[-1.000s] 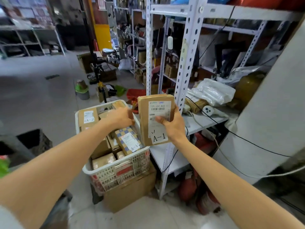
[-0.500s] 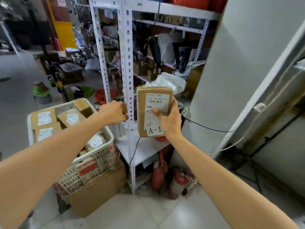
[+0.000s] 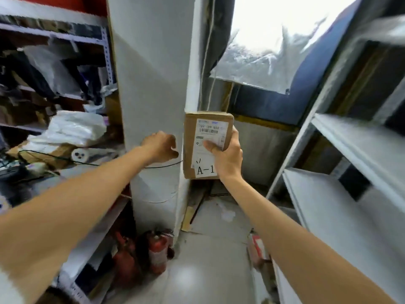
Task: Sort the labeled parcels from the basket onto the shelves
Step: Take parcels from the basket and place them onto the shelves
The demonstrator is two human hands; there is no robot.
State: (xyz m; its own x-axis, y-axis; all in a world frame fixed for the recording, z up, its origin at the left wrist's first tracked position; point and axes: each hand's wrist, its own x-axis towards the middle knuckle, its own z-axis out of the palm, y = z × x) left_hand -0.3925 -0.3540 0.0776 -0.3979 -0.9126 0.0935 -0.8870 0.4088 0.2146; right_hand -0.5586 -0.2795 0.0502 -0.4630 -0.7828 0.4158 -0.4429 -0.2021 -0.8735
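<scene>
Left of the shelves (image 3: pixel 341 137): right hand (image 3: pixel 228 160) grips upright parcel (image 3: pixel 207 145), nearer them; left hand (image 3: pixel 161 147) curled, empty.

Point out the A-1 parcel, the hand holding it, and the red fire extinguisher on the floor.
A-1 parcel (image 3: pixel 206 137): head view, on its white label.
Right hand (image 3: pixel 226 157): head view, back of the hand.
Red fire extinguisher (image 3: pixel 156 252): head view, cylinder body.
</scene>
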